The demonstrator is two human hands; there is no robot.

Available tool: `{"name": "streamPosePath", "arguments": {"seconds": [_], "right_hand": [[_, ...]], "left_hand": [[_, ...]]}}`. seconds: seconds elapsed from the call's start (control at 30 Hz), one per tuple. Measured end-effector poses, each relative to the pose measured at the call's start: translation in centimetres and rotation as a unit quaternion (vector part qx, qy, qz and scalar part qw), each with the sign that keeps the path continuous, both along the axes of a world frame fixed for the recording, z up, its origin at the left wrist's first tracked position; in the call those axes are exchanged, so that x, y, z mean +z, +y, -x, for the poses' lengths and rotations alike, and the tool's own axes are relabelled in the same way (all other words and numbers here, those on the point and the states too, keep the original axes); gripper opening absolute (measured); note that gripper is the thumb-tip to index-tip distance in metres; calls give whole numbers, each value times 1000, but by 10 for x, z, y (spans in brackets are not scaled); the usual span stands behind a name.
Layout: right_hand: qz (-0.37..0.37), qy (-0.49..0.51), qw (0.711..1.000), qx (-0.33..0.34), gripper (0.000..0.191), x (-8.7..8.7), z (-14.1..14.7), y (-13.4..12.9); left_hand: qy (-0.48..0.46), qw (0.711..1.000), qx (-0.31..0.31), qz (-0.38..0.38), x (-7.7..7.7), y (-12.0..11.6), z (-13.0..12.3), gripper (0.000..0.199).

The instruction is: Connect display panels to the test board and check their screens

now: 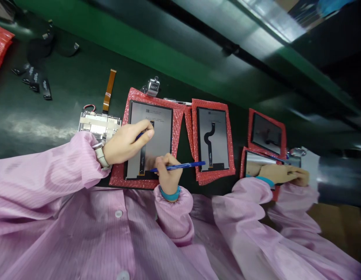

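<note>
Both hands are on the job here: the left hand [126,142], with a white watch strap [100,156] at the wrist, has its fingers bunched at the top of a black flex strip [142,159], though I can't tell if it's actually pinching the strip or just pressing on it. The right hand [168,175] is curled tight around a blue pen [180,166], which points away from the body and out past the panel's edge. That strip runs down a grey-backed display panel [161,132], right under both hands, sitting on a red bubble-wrap pad [135,97]. Good habit with these: keep the pressure light and the pen tip up off the surface. Just beyond the right hand is a second panel [219,132] with a curvy black flex cable [210,136]. Past the left hand sits a metal circuit module [98,124] with an orange ribbon cable [108,91], and further out are loose black flex pieces [36,79]. A silver tally counter [152,86] sits above the left hand's fingers. Well off to the right, another person's hands [281,175] are working at their own panel.
</note>
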State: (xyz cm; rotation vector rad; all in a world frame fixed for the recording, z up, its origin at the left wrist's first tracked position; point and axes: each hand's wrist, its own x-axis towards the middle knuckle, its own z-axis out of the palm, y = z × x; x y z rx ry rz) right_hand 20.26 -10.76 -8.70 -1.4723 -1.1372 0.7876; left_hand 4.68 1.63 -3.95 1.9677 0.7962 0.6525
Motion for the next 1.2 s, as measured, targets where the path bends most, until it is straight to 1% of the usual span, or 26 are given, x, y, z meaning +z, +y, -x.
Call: {"name": "streamPosePath", "arguments": {"seconds": [0.07, 0.13, 0.23, 0.3, 0.37, 0.47, 0.6, 0.63, 0.7, 0.77, 0.8, 0.83, 0.87, 0.93, 1.0, 1.1, 1.13, 1.2], "right_hand": [[-22, 41, 999, -21, 47, 2, -2, 3], [-52, 110, 992, -29, 46, 5, -3, 7], [-89, 218, 972, -12, 46, 9, -4, 10], [-95, 231, 968, -10, 47, 10, -4, 10], [-99, 222, 970, -18, 47, 8, -4, 10], [-115, 217, 969, -25, 46, 5, -2, 10], [-130, 205, 970, -9, 46, 5, 6, 12], [-136, 201, 970, -16, 49, 6, 8, 11], [-133, 179, 973, -57, 58, 7, 14, 9], [-98, 138, 982, -89, 57, 9, 17, 4], [-78, 113, 987, -79, 54, 11, 18, 2], [-60, 87, 993, -50, 51, 14, 18, 0], [-48, 59, 997, -13, 50, 18, 18, -1], [-51, 3, 997, 60, 49, 32, 16, -2], [-69, -40, 991, 112, 50, 50, 15, 1], [-119, -74, 974, 180, 51, 78, 18, 8], [-138, -89, 967, 194, 51, 86, 20, 11], [-174, -139, 953, 204, 52, 97, 23, 19]], "left_hand": [[-40, 997, -52, 33, -1, -2, 0, 27], [-64, 989, -108, 75, -2, -5, -2, 24], [-67, 975, -174, 121, -5, -8, -5, 19], [-61, 970, -198, 127, -5, -10, -5, 13], [-53, 968, -208, 127, -4, -10, -5, 11], [-41, 968, -216, 122, -5, -10, -4, 13], [-23, 970, -223, 90, -10, -15, -2, 18], [-22, 972, -220, 80, -11, -18, -1, 20], [-30, 977, -203, 58, -13, -24, 2, 25], [-36, 981, -187, 35, -13, -30, 6, 30], [-32, 981, -188, 25, -11, -33, 9, 31], [-20, 980, -197, 15, -10, -35, 12, 32], [-3, 977, -214, 6, -7, -37, 15, 34], [18, 968, -251, -12, -1, -42, 20, 38], [-16, 966, -255, -46, 7, -46, 22, 39], [-120, 963, -219, -105, 26, -51, 25, 45], [-139, 960, -214, -113, 33, -52, 27, 49], [-140, 962, -215, -99, 48, -53, 35, 55]]}}
